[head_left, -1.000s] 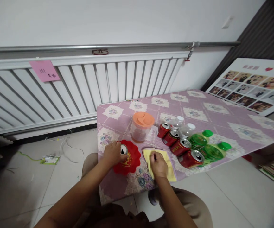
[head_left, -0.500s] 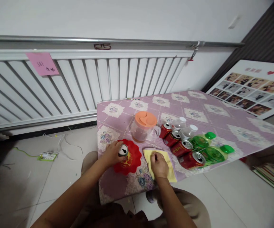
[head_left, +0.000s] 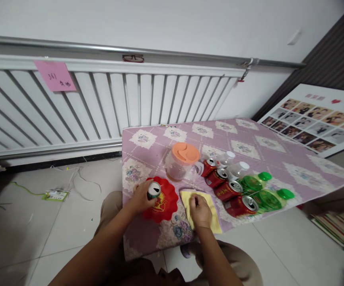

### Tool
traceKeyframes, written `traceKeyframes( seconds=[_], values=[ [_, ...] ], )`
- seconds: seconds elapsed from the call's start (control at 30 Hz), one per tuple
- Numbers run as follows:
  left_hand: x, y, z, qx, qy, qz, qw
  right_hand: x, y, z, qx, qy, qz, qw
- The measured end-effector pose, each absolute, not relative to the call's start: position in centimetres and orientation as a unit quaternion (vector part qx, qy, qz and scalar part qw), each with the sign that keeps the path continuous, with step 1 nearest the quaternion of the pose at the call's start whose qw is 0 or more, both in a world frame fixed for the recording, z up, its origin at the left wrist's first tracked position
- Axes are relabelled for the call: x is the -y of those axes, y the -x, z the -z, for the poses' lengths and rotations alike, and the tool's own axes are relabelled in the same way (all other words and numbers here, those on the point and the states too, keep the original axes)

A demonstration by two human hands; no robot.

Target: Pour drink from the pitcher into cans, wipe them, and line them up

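1. Forward and low, the left hand (head_left: 141, 197) reaches from the near left with its forearm stretched out, and its fingers wrap the side of a small can (head_left: 154, 190) in a closed grip.
2. The can stands upright on a red plate (head_left: 167, 204) at the near left corner of the table (head_left: 249, 137).
3. The right hand (head_left: 200, 209) lies knuckles up on a yellow cloth (head_left: 216, 223) just right of the plate. Its fingers are curled down, but I cannot tell whether they pinch the fabric.
4. The table carries a lilac covering with floral squares and stands on pale glossy floor tiles (head_left: 40, 238). A white ribbed radiator (head_left: 106, 107) bearing a pink note (head_left: 55, 75) runs along the far wall.
5. The plate is scalloped and shiny, and the cloth is soft and roughly square.
6. Beyond them stands a clear jug (head_left: 181, 163) with a round orange lid. To the right, red cans (head_left: 228, 190) and green bottles (head_left: 263, 198) lie on their sides.
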State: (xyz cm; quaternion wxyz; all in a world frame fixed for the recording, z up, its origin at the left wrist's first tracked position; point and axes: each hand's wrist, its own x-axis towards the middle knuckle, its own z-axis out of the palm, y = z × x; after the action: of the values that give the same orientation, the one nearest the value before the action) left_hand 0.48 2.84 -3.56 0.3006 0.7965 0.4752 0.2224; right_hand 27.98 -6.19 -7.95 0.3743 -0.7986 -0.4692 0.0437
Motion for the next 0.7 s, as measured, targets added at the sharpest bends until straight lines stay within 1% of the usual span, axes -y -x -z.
traceKeyframes(
  seconds=[0.17, 0.37, 0.53, 0.7],
  values=[
    [-2.7, -0.8, 4.0, -0.490, -0.784, -0.236, 0.300, 6.3, -28.0, 7.3, 0.452, 0.791, -0.076, 0.406],
    [-2.4, -1.0, 4.0, -0.490, -0.785, -0.239, 0.294, 6.0, -29.1, 5.4, 0.421, 0.757, -0.121, 0.485],
    [-2.3, -1.0, 4.1, -0.493, -0.785, -0.236, 0.290, 2.3, -30.8, 2.2, 0.363, 0.734, -0.101, 0.565],
    [-2.2, -1.0, 4.1, -0.496, -0.784, -0.227, 0.296, -2.6, -31.5, -0.9, 0.367, 0.696, -0.169, 0.593]
  ],
)
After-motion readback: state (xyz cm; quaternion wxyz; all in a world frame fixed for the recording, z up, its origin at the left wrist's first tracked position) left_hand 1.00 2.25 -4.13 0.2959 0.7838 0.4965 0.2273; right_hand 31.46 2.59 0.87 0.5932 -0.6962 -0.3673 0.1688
